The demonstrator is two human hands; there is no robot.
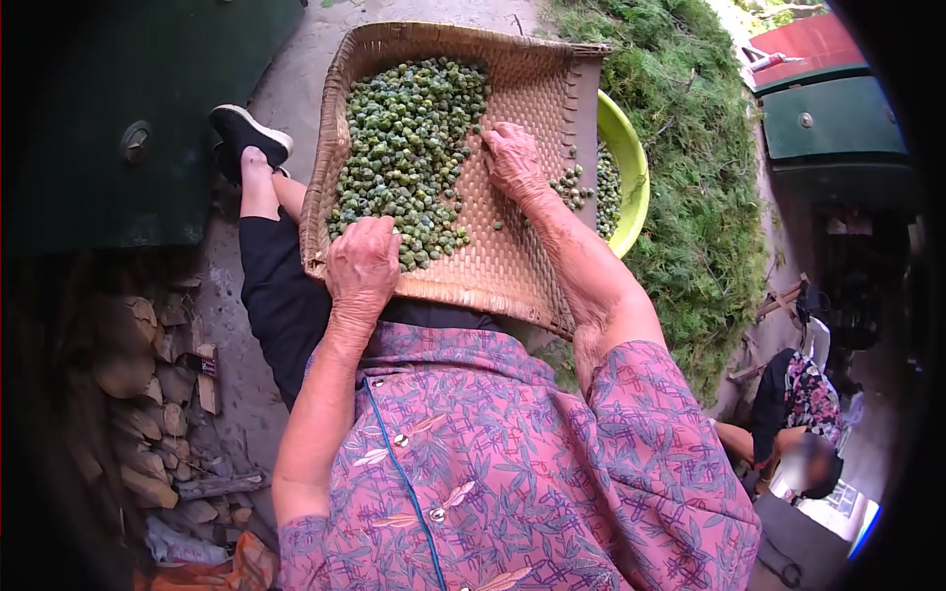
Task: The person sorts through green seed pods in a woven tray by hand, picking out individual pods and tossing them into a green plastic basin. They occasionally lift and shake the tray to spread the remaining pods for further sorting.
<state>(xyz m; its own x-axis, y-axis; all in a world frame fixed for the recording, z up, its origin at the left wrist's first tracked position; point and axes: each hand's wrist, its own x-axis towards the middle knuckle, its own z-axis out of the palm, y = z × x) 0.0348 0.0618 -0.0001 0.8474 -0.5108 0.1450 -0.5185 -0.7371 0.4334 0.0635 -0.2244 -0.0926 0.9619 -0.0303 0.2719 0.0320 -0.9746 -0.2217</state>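
A shallow woven winnowing basket [483,288] rests across my lap, holding a large heap of small green, knobbly, cone-like fruits [409,138]. My left hand [365,258] is closed over the heap's near left edge; its fingertips are hidden. At the heap's right side, my right hand [512,160] has its fingers pinched together near the weave, and what they hold, if anything, is too small to make out. A few loose green fruits [570,187] lie farther right, by the basket's flat open edge.
Beyond that edge stands a yellow-green basin [638,187] with more fruits inside. Cut green branches [690,148] cover the ground to the right. Stacked firewood [148,433] is at lower left. Another person [788,404] sits at far right.
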